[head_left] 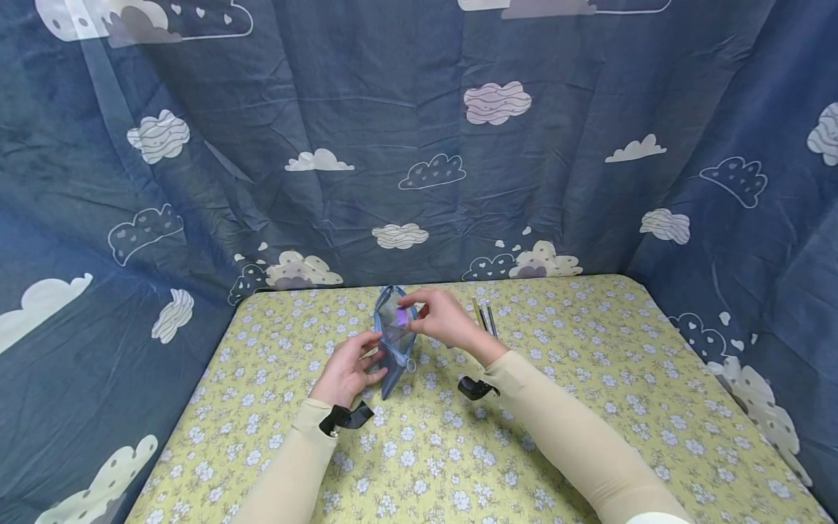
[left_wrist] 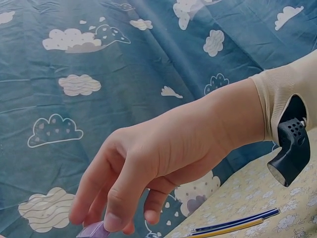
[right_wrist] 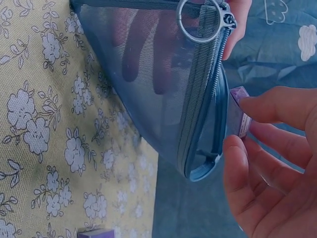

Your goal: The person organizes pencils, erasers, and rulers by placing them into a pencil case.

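A blue mesh zip pouch (head_left: 391, 335) stands tilted on the table with its mouth spread apart. My left hand (head_left: 347, 367) grips its left side; in the right wrist view several of its fingers (right_wrist: 132, 52) show through the mesh. A ring pull (right_wrist: 200, 22) hangs from the zipper. Between thumb and fingertips, my right hand (head_left: 440, 314) pinches a small purple-and-white block (right_wrist: 241, 113), like a boxed eraser, right at the pouch's mouth. The left wrist view catches only the block's top (left_wrist: 94, 230) under the right hand.
Several slim pencils or pens (head_left: 486, 319) lie on the table behind my right wrist. Another purple block (right_wrist: 96, 233) sits on the floral tablecloth (head_left: 419, 466), partly cut off by the frame. Dark blue cloud-patterned cloth (head_left: 393, 196) hangs behind the table and along both sides.
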`<state>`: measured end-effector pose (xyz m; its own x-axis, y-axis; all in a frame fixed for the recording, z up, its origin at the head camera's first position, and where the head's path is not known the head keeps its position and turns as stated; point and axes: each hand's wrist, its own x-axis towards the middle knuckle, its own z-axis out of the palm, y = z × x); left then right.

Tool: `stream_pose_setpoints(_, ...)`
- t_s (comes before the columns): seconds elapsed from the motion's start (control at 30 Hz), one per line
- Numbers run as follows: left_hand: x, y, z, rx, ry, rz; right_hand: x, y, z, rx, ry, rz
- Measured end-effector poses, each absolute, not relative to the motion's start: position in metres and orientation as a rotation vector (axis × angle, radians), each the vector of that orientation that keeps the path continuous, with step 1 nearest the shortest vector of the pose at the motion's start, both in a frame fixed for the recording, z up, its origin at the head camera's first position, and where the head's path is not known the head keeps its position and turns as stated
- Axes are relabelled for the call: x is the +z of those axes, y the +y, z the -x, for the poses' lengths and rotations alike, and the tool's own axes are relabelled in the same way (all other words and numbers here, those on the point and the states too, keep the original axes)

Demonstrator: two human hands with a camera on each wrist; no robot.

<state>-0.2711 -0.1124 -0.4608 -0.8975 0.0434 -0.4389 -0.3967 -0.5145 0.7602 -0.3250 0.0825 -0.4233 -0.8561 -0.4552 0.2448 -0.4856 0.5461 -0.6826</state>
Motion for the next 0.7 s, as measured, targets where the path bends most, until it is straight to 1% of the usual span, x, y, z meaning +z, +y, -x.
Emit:
stream_pose_setpoints(0.33,-0.4610,-0.1126,0.2706,2.465,1.371,0.513,-0.4246,0.0831,0.3241,1.276,-2.724,-0.847)
stream_pose_setpoints(0.7,-0.4634,-0.1145,0.2727,2.502,1.329,0.497,-0.4212,0.0902,0.3215,1.291,-2.715,-0.790)
